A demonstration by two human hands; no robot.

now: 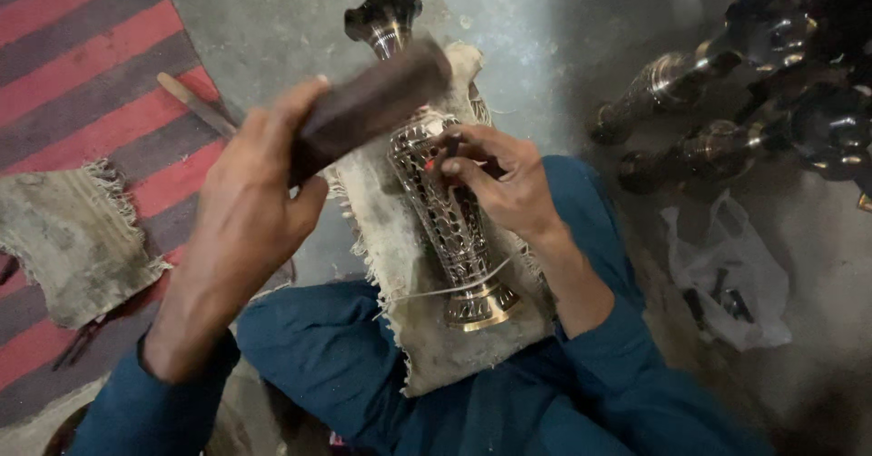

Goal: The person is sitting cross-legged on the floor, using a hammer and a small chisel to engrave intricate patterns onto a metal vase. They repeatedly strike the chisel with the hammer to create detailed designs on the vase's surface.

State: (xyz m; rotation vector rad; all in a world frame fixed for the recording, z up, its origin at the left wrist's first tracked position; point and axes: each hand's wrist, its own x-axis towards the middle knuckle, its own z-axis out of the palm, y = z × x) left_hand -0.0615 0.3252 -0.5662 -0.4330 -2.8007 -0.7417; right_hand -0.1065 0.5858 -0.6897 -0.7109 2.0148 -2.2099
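Item: pierced metal vase (451, 229), lying on a frayed cloth (400, 265) over my lap, long axis running from foot near me to flared mouth away. My right hand (509, 183) pinches a small tool (448, 150) against its upper body. My left hand (250, 211), grip closed around a dark wooden block (372, 102), sits raised just left of it.
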